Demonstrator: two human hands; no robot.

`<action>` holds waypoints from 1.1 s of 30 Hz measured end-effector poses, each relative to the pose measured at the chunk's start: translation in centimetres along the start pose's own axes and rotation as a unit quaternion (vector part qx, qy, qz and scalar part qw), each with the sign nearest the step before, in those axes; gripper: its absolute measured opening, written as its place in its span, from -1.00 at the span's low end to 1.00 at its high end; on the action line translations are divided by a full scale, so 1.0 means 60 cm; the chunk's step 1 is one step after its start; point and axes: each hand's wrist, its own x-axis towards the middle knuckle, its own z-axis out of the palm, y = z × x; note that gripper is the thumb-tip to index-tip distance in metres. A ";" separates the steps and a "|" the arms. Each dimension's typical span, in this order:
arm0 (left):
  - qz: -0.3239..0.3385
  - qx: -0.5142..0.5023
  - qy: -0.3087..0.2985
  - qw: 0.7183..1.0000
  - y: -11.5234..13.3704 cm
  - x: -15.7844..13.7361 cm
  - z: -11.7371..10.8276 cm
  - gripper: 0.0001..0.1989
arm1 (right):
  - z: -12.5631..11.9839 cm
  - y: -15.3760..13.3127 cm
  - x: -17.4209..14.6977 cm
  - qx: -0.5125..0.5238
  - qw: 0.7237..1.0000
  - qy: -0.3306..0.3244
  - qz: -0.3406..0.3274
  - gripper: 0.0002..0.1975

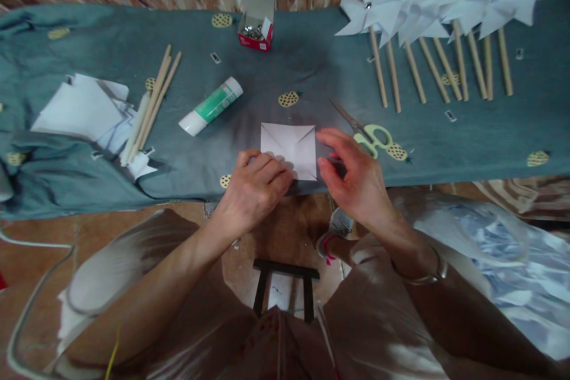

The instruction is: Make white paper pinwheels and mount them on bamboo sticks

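White paper, folded into a small square, lies near the front edge of the teal cloth and serves as the landmark here. The step in hand looks like creasing: flaps already meet in diagonal lines across the square. The left hand presses on the square's lower left corner with fingers curled and knuckles up, pinning the sheet rather than gripping it. The right hand sits just right of the square, fingers loosely spread and released, fingertips at its right edge. Both forearms come in from below, wrists low.

The next move likely calls for steady pressure along a crease while the pinned corner keeps the sheet from sliding.

Just right of the square lie scissors; up and left, a glue stick. Farther left rest bare sticks and loose paper sheets. Above it stands a small pin box, and far up right, finished pinwheels.
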 end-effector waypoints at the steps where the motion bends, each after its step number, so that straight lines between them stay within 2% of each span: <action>1: -0.003 0.003 0.000 1.000 0.000 0.000 -0.001 -0.87 | -0.002 -0.002 -0.001 0.000 1.000 -0.010 -0.004 -0.63; 6: -0.032 -0.010 0.002 0.999 -0.002 -0.005 -0.006 -0.84 | -0.013 -0.005 -0.004 0.018 0.994 -0.106 -0.019 -0.69; 8: -0.031 -0.022 0.002 0.999 0.000 -0.008 -0.008 -0.86 | -0.012 -0.004 -0.004 0.040 0.992 -0.122 -0.012 -0.77; 11: -0.021 -0.030 -0.010 0.999 0.003 -0.013 -0.012 -0.87 | -0.006 -0.005 -0.003 0.074 0.991 -0.111 -0.010 -0.91; 15: -0.007 -0.020 -0.012 1.000 0.005 -0.015 -0.014 -0.90 | -0.008 -0.011 0.002 0.110 0.987 -0.115 -0.002 -0.98; 19: -0.013 -0.025 0.005 1.000 0.005 -0.014 -0.012 -0.92 | -0.022 -0.012 0.007 0.144 0.981 -0.132 0.021 -0.92; 28: -0.063 -0.054 -0.015 0.996 0.005 -0.014 -0.010 -0.88 | -0.015 -0.008 0.004 0.067 0.989 -0.132 -0.009 -0.80; 33: -0.073 -0.059 -0.020 0.995 0.005 -0.015 -0.008 -0.87 | -0.010 -0.009 0.005 0.059 0.991 -0.122 -0.015 -0.90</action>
